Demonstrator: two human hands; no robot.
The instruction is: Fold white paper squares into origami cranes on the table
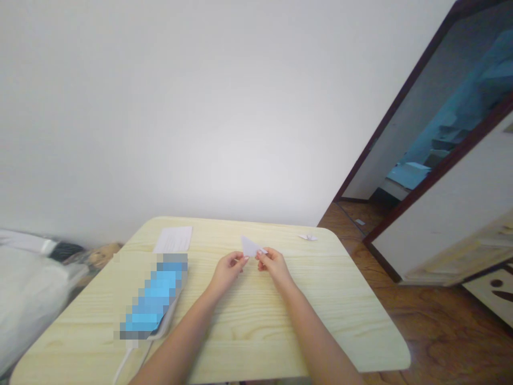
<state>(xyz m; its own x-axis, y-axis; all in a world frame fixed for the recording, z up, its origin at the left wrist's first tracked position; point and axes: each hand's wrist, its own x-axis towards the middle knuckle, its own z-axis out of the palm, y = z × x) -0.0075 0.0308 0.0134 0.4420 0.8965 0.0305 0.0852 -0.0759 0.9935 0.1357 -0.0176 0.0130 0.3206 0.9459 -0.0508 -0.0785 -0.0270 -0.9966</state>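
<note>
1. Far left, at nine o'clock from the hands, white bedding (24, 289) lies off the table's edge. A dark object rests on it, too blurred to name.
2. The pale wooden table (328, 321) has rounded corners and fills the lower middle of the view.
3. At eight o'clock from the hands a flat device (154, 294) lies slantwise on the table, its face blurred into blue and grey squares. A white cable (124, 361) runs from its near end over the table's near edge.
4. Just beyond the device, at ten o'clock from the hands, a white sheet of paper (173, 239) lies flat near the far edge.
5. The left hand (228, 270) is raised slightly above the table's middle. Its thumb and fingertips are closed narrowly on the lower left edge of a folded paper triangle (251, 247).
6. The triangle is white and is held between both hands just above the tabletop, its point tilted toward eleven o'clock.
7. The right hand (272, 263) is just beside the left, nearly touching it. Its thumb and forefinger pinch the triangle's lower right corner.
8. At two o'clock from the hands a small folded paper piece (308, 237) lies alone near the far right corner, well apart from them.
9. Further right the brown wooden floor (433, 321) carries a small white scrap (359, 222).
10. At one o'clock a dark-framed doorway (420, 133) opens onto a bluish room.
</note>
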